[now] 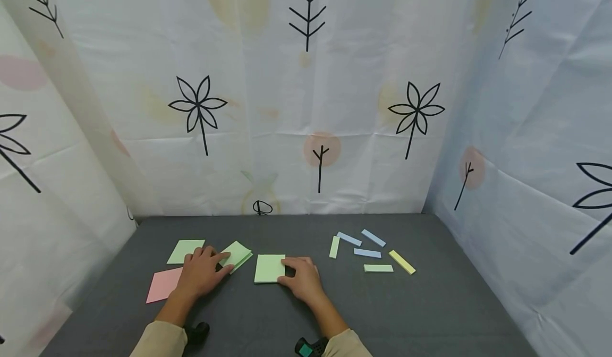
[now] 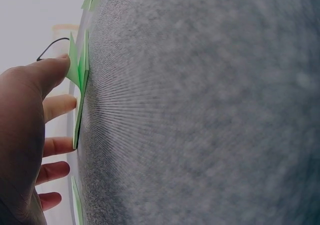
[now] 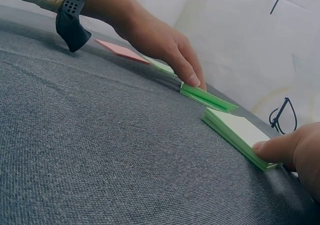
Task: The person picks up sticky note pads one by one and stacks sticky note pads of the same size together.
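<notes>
My left hand (image 1: 201, 272) spreads over a small green sticky note pad (image 1: 236, 254), thumb and index finger on its near side. The left wrist view shows part of this pad (image 2: 84, 75) standing up as a flap beside the thumb, with other fingertips along its edge. My right hand (image 1: 303, 280) grips a thicker green sticky note pad (image 1: 269, 269) by its right side, thumb at the near corner and index finger at the far one. That stack (image 3: 240, 130) lies flat in the right wrist view, its layered edge showing.
Left of the hands lie another green note (image 1: 184, 252) and a pink note (image 1: 163, 285), partly covered by the left hand. To the right are narrow strips: blue (image 1: 367, 253), green (image 1: 378, 268) and yellow (image 1: 402, 262). Patterned cloth walls (image 1: 287, 176) border the grey tabletop (image 1: 416, 314).
</notes>
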Available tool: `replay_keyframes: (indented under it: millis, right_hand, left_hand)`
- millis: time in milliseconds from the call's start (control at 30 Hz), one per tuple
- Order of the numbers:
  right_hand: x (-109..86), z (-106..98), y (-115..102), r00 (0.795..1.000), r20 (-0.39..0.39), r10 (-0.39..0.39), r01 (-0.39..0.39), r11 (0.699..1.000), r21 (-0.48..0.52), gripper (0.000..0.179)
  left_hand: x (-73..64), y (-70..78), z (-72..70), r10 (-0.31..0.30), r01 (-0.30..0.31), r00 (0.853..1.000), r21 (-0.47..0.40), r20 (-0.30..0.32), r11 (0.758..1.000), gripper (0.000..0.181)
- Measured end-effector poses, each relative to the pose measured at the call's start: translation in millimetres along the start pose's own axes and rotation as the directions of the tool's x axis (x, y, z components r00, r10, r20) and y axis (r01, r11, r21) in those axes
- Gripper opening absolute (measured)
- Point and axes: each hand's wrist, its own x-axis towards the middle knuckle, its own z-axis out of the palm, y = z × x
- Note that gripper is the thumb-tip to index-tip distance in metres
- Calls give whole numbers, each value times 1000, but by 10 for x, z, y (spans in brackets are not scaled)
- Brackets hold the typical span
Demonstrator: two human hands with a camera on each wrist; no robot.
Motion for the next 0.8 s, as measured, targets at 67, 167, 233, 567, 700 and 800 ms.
replay_keyframes:
  millis: [67,167,233,567,700,800]
  right_hand:
    - [-3,-3,-2,1000,-3,-1,1,1000,0,43]
    - [-6,-5,-4,1000,-3,1,-1,1000,2,43]
    - [-6,-6,-5,1000,-4,1,-1,1000,4,43]
    - [-3,-3,2,1000,-2,-1,1,1000,11,43]
    - [-3,-5,0,1000,-4,-4,4,1000,8,43]
    - [-1,-7,1,1000,-5,-6,6,1000,7,43]
  left_hand:
    - [-2,-2,3,0,0,1000,-1,1,1000,47]
    - [-8,1,-1,0,0,1000,-3,0,1000,48]
    - [-12,0,1,0,0,1000,-5,0,1000,48]
    - [-16,-6,26,-78,78,997,-25,-16,997,60]
    - [-13,24,13,-99,99,994,-11,-37,995,60]
    - [3,51,3,-115,114,993,-29,-41,993,60]
